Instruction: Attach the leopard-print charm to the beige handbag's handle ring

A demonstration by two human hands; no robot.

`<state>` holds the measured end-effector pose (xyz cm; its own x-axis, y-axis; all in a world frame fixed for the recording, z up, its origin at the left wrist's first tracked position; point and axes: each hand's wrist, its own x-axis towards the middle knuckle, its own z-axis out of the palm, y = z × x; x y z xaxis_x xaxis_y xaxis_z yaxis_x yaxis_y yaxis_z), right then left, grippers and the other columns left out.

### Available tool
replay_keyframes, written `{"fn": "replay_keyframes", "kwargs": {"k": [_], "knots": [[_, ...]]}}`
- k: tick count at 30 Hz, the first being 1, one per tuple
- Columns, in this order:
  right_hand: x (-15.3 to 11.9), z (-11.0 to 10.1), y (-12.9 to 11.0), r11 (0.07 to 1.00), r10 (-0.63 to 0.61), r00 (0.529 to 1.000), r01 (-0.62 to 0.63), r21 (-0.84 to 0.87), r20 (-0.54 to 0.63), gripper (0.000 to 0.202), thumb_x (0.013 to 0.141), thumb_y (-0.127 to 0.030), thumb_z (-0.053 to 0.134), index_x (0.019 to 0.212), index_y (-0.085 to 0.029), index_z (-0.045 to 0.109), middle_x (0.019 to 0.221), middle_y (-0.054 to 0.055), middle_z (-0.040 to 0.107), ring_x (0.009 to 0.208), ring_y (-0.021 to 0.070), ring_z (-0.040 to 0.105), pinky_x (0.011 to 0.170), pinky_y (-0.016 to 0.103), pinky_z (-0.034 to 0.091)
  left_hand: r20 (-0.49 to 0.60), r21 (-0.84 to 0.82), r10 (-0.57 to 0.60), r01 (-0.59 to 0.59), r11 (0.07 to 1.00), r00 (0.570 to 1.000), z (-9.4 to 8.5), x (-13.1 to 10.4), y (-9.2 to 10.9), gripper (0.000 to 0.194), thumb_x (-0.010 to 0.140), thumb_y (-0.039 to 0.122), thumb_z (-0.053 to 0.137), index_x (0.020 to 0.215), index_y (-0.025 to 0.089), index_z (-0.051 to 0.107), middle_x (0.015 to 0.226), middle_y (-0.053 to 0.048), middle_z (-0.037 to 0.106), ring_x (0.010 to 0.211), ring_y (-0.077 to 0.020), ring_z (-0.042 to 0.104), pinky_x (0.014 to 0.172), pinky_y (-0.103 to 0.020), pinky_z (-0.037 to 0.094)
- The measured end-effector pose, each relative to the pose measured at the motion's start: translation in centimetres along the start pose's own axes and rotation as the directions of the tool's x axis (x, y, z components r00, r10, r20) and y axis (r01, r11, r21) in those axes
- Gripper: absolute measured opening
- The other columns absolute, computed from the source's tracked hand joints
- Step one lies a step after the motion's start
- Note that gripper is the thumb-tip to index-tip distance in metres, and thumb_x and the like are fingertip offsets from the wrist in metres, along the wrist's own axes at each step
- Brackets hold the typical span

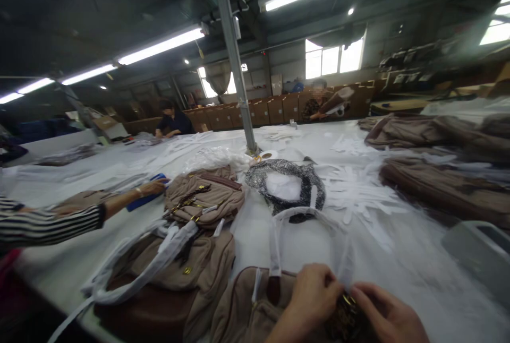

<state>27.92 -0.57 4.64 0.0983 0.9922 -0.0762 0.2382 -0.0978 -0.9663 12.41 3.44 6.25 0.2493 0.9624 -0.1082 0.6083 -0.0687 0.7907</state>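
Observation:
A taupe fabric handbag (235,306) with dark brown trim lies at the front edge of the table. Its upright handle (275,242) is wrapped in white material. My left hand (308,300) is closed at the right base of that handle, fingertips curled against gold-coloured hardware (349,300). From the other side, my right hand (388,314) pinches at the same hardware with thumb and forefinger. The fingers partly hide it, so its exact shape does not show. A similar bag (175,258) with a white-wrapped strap lies just left of it.
Another taupe bag (207,197) lies farther back. On the left, a co-worker's striped sleeve (51,223) reaches in, that hand on a blue object (145,194). A black-and-white speckled ring-shaped bundle (314,178), white strips (354,189), a metal post (235,56) and more bags (446,189) stand around.

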Motion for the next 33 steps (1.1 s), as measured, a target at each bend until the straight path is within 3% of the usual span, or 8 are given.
{"fn": "replay_keyframes", "kwargs": {"k": [4, 8, 10, 14, 19, 25, 28, 33], "knots": [[-0.5, 0.0, -1.3, 0.997, -0.008, 1.0, 0.009, -0.082, 0.018, 0.03, 0.076, -0.041, 0.055, 0.068, -0.015, 0.066, 0.067, 0.004, 0.066, 0.067, 0.0197, 0.06, 0.06, 0.023, 0.046, 0.022, -0.077, 0.096, -0.094, 0.993, 0.995, -0.3, -0.1, -0.4, 0.018, 0.077, 0.023, 0.046, 0.072, 0.017, 0.062, 0.07, -0.002, 0.064, 0.071, -0.016, 0.056, 0.063, -0.023, 0.036], [-0.3, 0.0, -2.1, 0.979, 0.076, 0.995, -0.086, -0.184, -0.059, 0.019, 0.069, -0.025, 0.055, 0.056, -0.013, 0.059, 0.054, 0.001, 0.058, 0.055, 0.0136, 0.051, 0.051, 0.02, 0.036, 0.073, -0.138, 0.154, -0.143, 0.98, 0.985, -0.7, 0.4, -1.1, 0.02, 0.077, 0.019, 0.042, 0.073, 0.017, 0.061, 0.071, -0.001, 0.062, 0.074, -0.0162, 0.056, 0.068, -0.023, 0.037], [-0.3, 0.0, -2.1, 0.98, 0.106, 0.994, -0.111, -0.163, -0.038, 0.016, 0.066, -0.021, 0.054, 0.054, -0.012, 0.058, 0.051, -0.001, 0.054, 0.052, 0.0112, 0.047, 0.049, 0.02, 0.032, 0.103, -0.15, 0.159, -0.143, 0.978, 0.982, -0.8, 0.5, -1.2, 0.021, 0.076, 0.018, 0.041, 0.074, 0.017, 0.062, 0.072, -0.001, 0.063, 0.075, -0.0168, 0.056, 0.068, -0.022, 0.038], [0.0, 0.0, -2.1, 0.986, 0.147, 0.986, -0.139, -0.093, 0.08, 0.014, 0.063, -0.019, 0.054, 0.051, -0.012, 0.054, 0.047, -0.004, 0.045, 0.049, 0.0082, 0.039, 0.045, 0.019, 0.025, 0.116, -0.178, 0.151, -0.129, 0.976, 0.982, -1.0, 0.4, -0.9, 0.025, 0.076, 0.018, 0.04, 0.079, 0.016, 0.065, 0.075, -0.001, 0.065, 0.076, -0.0176, 0.058, 0.069, -0.022, 0.039], [0.5, 0.1, -2.1, 0.972, 0.222, 0.973, -0.216, -0.091, 0.061, 0.014, 0.061, -0.019, 0.054, 0.048, -0.013, 0.051, 0.044, -0.005, 0.039, 0.047, 0.0077, 0.034, 0.043, 0.019, 0.021, 0.121, -0.225, 0.148, -0.118, 0.967, 0.982, -1.2, 0.2, -0.6, 0.025, 0.077, 0.019, 0.042, 0.079, 0.015, 0.066, 0.076, -0.001, 0.066, 0.077, -0.0177, 0.058, 0.069, -0.022, 0.04], [1.1, 0.5, -2.2, 0.965, 0.218, 0.974, -0.207, -0.164, 0.055, 0.013, 0.061, -0.018, 0.053, 0.048, -0.013, 0.052, 0.045, -0.004, 0.041, 0.048, 0.0087, 0.037, 0.043, 0.019, 0.022, 0.174, -0.285, 0.162, -0.108, 0.952, 0.971, -1.4, 0.4, -0.7, 0.025, 0.076, 0.018, 0.042, 0.082, 0.014, 0.066, 0.077, 0.0, 0.064, 0.078, -0.017, 0.056, 0.071, -0.022, 0.04], [1.2, 0.8, -2.1, 0.962, 0.173, 0.984, -0.161, -0.222, 0.036, 0.012, 0.062, -0.016, 0.051, 0.05, -0.013, 0.052, 0.047, -0.003, 0.044, 0.05, 0.0093, 0.041, 0.044, 0.019, 0.024, 0.2, -0.247, 0.176, -0.124, 0.961, 0.964, -1.4, 0.7, -1.0, 0.024, 0.074, 0.015, 0.042, 0.082, 0.014, 0.065, 0.077, 0.0, 0.063, 0.078, -0.0162, 0.055, 0.071, -0.022, 0.039], [1.2, 1.5, -1.6, 0.947, 0.11, 0.994, -0.106, -0.302, -0.002, 0.015, 0.065, -0.015, 0.05, 0.053, -0.011, 0.058, 0.05, -0.001, 0.052, 0.055, 0.0116, 0.049, 0.048, 0.019, 0.028, 0.139, -0.043, 0.195, -0.191, 0.981, 0.971, -1.0, 0.9, -2.0, 0.017, 0.071, 0.011, 0.041, 0.073, 0.016, 0.058, 0.074, 0.0, 0.059, 0.076, -0.0151, 0.053, 0.069, -0.023, 0.036]]}}
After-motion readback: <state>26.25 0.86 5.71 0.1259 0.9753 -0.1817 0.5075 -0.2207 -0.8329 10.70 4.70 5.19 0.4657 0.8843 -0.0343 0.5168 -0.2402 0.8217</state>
